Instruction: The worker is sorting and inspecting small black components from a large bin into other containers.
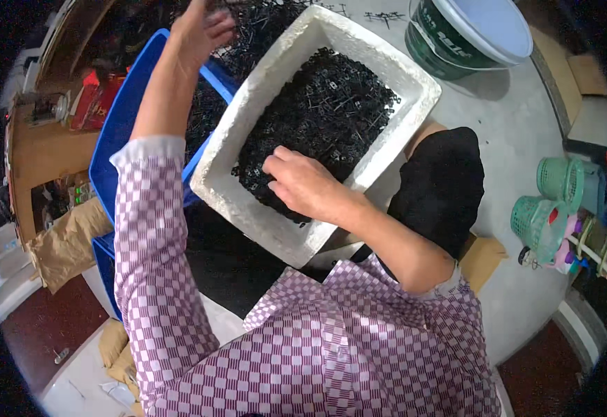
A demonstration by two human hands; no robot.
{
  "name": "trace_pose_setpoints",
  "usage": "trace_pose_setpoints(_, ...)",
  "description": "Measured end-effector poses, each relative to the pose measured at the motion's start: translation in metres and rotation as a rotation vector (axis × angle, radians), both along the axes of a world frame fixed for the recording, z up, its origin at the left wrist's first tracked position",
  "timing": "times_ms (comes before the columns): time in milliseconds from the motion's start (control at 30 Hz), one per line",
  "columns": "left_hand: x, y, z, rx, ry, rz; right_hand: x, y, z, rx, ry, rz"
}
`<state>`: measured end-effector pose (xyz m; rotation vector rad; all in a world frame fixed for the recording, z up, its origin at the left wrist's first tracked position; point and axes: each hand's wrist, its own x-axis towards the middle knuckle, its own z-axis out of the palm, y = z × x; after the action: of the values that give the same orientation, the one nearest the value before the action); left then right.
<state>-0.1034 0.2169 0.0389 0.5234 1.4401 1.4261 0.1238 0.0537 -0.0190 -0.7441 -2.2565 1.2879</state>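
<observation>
A white foam box (248, 104) stands tilted across my lap, holding a heap of small black plastic parts (331, 97). My right hand (305, 184) is over the near left part of that heap, its fingers curled down. Whatever may be between those fingertips is hidden. Beyond the box's left wall, my left hand (203, 31) reaches up and away, fingers loosely apart, with nothing visible in it. It is close to a dark pile of black sprue-like pieces (269, 24) on the floor and above a blue bin (126, 104) with more black pieces inside.
At the far right stands a dark green bucket (435, 42) with a white rim. Green plastic baskets (536, 219) sit on the right side of the floor. On the left are a wooden shelf (29, 149), a red package (98, 97) and a crumpled brown paper bag (67, 243).
</observation>
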Motion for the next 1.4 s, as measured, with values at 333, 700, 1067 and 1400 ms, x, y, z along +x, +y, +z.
trace_pose_setpoints(333,0.068,-0.126,-0.072,-0.095,0.400,-0.476,0.061,0.068,0.002,0.212,-0.194,-0.241)
trace_pose_setpoints(700,0.121,-0.216,-0.095,-0.104,0.953,-0.416,0.050,0.078,-0.049,0.325,-0.234,-0.248)
trace_pose_setpoints(1067,0.105,-0.230,-0.088,-0.070,0.947,-0.405,0.054,0.079,0.013,-0.687,0.313,-0.565)
trace_pose_setpoints(1400,0.125,-0.213,-0.035,0.090,-0.343,-0.080,0.027,0.049,0.020,-0.793,0.376,-0.391)
